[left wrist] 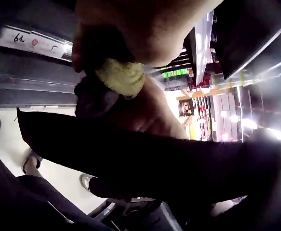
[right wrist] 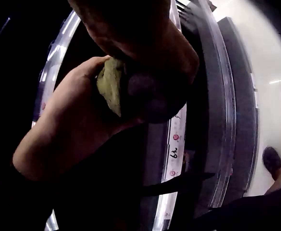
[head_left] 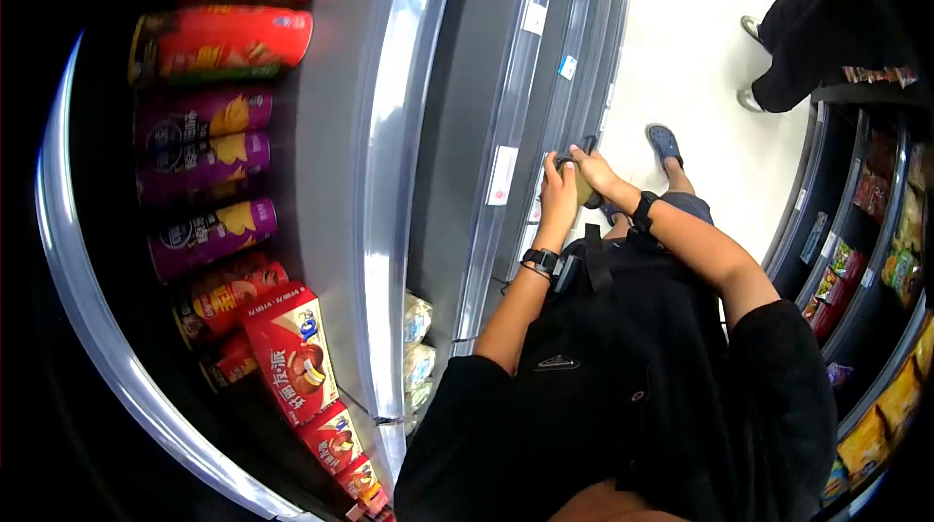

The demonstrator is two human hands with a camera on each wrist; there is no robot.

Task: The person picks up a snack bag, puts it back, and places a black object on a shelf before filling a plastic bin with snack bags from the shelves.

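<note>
"At far left, what is listed?"
"Red snack canisters (head_left: 238, 40); purple canisters (head_left: 212, 238); red Orion pie cartons (head_left: 292, 357). Next, grey shelving (head_left: 452, 133) with a price label (head_left: 502, 176)."
"Centre?"
"Left hand (head_left: 558, 193), right hand (head_left: 595, 174): brought together, both gripping one yellow-green item (left wrist: 122, 77), which sits between them beside the shelf edge."
"Step?"
"Judged: two-handed handling; whether opening or inspecting, cannot tell. The next move likely calls for one hand keeping a firm grip while the other shifts its hold."
"The item's appearance?"
"Uneven surface, partly covered by fingers. Adjoining: a dark rounded piece (right wrist: 152, 91); joined or separate, cannot tell."
"Far right?"
"One bystander (head_left: 827, 45), dark trousers; bagged snacks (head_left: 866, 449), yellow."
</note>
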